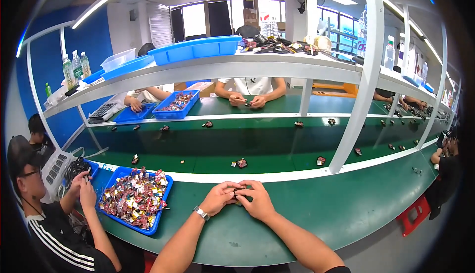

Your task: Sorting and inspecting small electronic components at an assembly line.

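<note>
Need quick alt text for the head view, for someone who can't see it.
Both of the person's hands, left hand and right hand, meet over a green workbench, pinching a small dark part between them. A blue tray of small colourful parts sits to their left.

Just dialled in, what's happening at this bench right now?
The person's left hand and right hand are pressed together over the green table, both gripping a small dark part between the fingertips. A blue tray heaped with small colourful pieces sits to their left. A co-worker at the left handles another small item, and a person across the bench does the same. Single pieces lie spaced along the green belt.
</note>
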Demonstrator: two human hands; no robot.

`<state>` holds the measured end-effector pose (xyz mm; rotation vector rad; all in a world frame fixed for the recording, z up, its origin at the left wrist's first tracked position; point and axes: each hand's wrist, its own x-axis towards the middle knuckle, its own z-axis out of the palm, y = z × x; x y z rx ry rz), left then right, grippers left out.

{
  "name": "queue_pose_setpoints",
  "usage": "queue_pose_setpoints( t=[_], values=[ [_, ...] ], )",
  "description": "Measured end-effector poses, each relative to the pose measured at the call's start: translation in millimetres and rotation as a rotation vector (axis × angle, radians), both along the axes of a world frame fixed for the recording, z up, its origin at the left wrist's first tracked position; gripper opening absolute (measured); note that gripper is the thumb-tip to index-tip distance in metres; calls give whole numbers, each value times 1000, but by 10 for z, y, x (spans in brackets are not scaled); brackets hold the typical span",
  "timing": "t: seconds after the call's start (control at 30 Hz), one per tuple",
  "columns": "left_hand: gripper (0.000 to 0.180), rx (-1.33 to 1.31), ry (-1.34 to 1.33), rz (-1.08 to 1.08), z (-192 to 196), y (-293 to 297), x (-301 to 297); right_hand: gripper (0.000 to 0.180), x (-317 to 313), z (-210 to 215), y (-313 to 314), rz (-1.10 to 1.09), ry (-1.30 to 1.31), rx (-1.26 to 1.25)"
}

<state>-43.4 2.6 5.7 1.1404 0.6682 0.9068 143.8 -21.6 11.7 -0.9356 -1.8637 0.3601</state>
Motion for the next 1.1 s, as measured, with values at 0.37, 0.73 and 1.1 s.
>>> queue_pose_setpoints(
  t=[0.37, 0.73, 1.1],
  values=[
    [25, 53, -60, 59, 18, -25, 34, 22, -22, 60, -24, -12, -5, 79],
    [26, 81, -75, 30, -42, -3, 42, 20, -81, -66, 17, -18, 118, -7],
    [29, 73, -133, 102, -31, -58, 154, 20, 15, 42, 3, -65, -4, 116]
  ],
)
